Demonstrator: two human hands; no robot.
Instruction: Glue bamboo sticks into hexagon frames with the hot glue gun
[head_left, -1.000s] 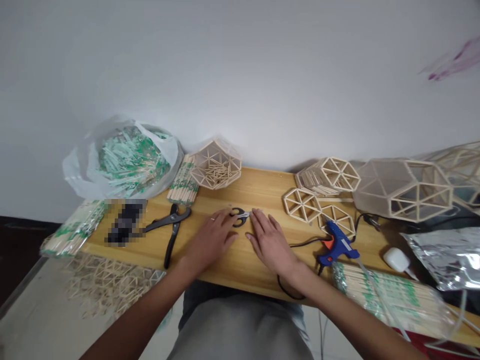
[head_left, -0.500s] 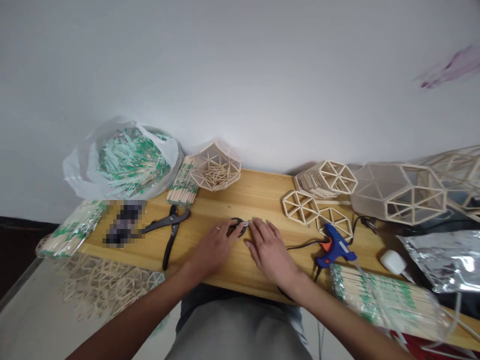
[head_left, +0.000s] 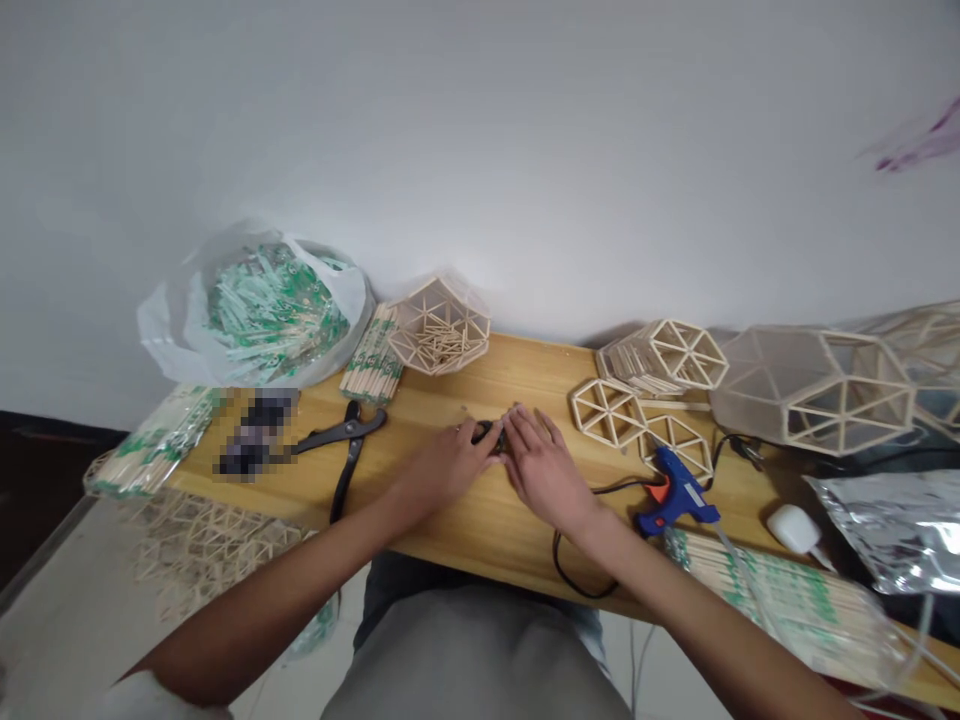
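Note:
At the middle of the table, my left hand (head_left: 448,462) is closed on small black-handled scissors (head_left: 489,436). Their blades are mostly hidden between my hands. My right hand (head_left: 546,470) meets it from the right, its fingers long and pressed together over the blade end. Whatever lies under those right fingertips is covered. Off to the right of my right hand rests a blue glue gun (head_left: 679,492), beside flat hexagonal stick frames (head_left: 609,412). Left of my left hand lie large black-handled pliers or cutters (head_left: 351,430), their jaws apart.
A hexagonal holder (head_left: 439,335) with short sticks stands against the wall. Behind left is a plastic bag (head_left: 172,330) of green-white wrappers. Stick packs (head_left: 795,590) lie front right, near a white case (head_left: 793,528) and silver pouch (head_left: 892,520). A black cord (head_left: 566,575) loops by the front edge.
My hands have drawn together, the left moving right and slightly away from me, so the scissor blades that showed between them are now mostly hidden. The whole view has shifted slightly.

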